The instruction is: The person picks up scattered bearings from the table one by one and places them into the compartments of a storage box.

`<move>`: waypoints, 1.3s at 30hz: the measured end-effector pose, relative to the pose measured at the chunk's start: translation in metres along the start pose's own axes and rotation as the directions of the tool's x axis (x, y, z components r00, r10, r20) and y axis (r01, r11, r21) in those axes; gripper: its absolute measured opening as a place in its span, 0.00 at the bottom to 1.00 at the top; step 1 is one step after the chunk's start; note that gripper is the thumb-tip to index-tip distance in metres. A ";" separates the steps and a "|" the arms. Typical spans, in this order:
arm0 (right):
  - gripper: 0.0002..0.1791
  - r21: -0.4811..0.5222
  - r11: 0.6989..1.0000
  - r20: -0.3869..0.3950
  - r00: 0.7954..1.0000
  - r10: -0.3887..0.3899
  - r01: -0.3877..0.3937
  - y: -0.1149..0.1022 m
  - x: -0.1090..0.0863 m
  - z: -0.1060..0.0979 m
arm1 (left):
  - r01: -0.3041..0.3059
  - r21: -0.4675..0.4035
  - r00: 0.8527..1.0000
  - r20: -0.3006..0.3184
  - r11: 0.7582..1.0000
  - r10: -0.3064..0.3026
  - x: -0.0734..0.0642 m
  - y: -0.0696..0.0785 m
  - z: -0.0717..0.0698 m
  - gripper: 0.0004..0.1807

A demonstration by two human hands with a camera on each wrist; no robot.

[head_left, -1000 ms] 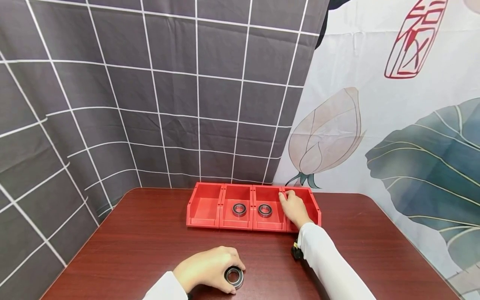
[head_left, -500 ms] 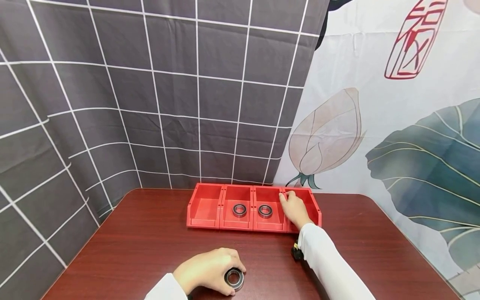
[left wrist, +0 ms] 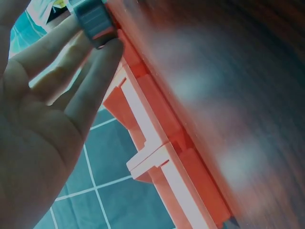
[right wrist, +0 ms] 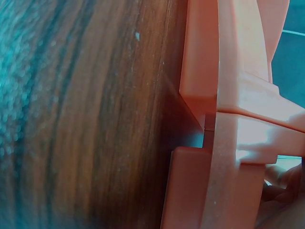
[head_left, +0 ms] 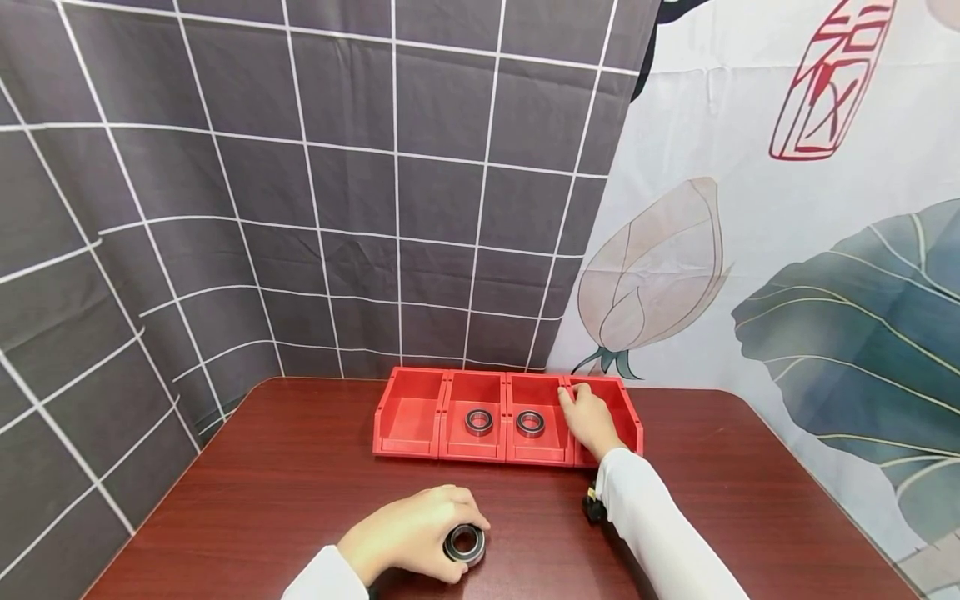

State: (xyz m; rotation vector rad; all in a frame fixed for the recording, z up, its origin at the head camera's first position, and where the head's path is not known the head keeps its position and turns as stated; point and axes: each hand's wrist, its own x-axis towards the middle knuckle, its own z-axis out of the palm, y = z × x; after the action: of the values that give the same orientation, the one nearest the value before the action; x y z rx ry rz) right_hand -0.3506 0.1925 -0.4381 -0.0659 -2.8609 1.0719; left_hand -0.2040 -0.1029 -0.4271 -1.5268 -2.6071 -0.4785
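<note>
My left hand (head_left: 420,533) pinches a ball bearing (head_left: 478,552) between thumb and fingers, near the front of the table. In the left wrist view, this bearing (left wrist: 93,21) sits at the fingertips, the palm beside it. My right hand (head_left: 591,419) is at the divider between the two rightmost red storage bins (head_left: 538,454), its thumb and fingers seeming to straddle and grip that wall. Its fingers (right wrist: 281,183) show only partly behind the bins in the right wrist view. One bearing (head_left: 478,432) lies in the second bin from the left, another bearing (head_left: 529,432) in the third.
The bins form a row at the back of the brown wooden table (head_left: 300,467). Just behind hangs a grey checked cloth (head_left: 337,250), with a white flower-printed cloth (head_left: 675,292) on the right. The leftmost bin (head_left: 408,417) holds nothing visible.
My left hand has risen slightly and shifted a little to the left with the bearing over the last half second. The right hand and both bearings in the bins have stayed put.
</note>
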 end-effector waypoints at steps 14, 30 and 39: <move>0.28 0.022 1.000 0.005 1.000 0.010 -0.011 -0.002 -0.003 -0.001 | 0.059 0.030 0.990 -0.130 0.998 -0.055 -0.002 -0.007 -0.002 0.23; 0.27 0.005 1.000 -0.019 1.000 -0.002 0.002 -0.001 -0.002 -0.001 | 0.194 0.046 0.942 -0.288 0.980 -0.173 -0.002 -0.021 -0.007 0.26; 0.27 0.003 1.000 -0.020 1.000 -0.013 0.013 -0.001 0.000 0.000 | 0.298 0.007 0.892 -0.359 0.954 -0.276 -0.007 -0.032 -0.015 0.26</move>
State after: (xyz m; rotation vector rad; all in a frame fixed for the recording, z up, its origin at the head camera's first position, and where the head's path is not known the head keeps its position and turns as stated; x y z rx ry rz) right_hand -0.3504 0.1921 -0.4372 -0.0577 -2.8384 1.0666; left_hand -0.2298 -0.1281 -0.4214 -0.9281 -2.5318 -0.6235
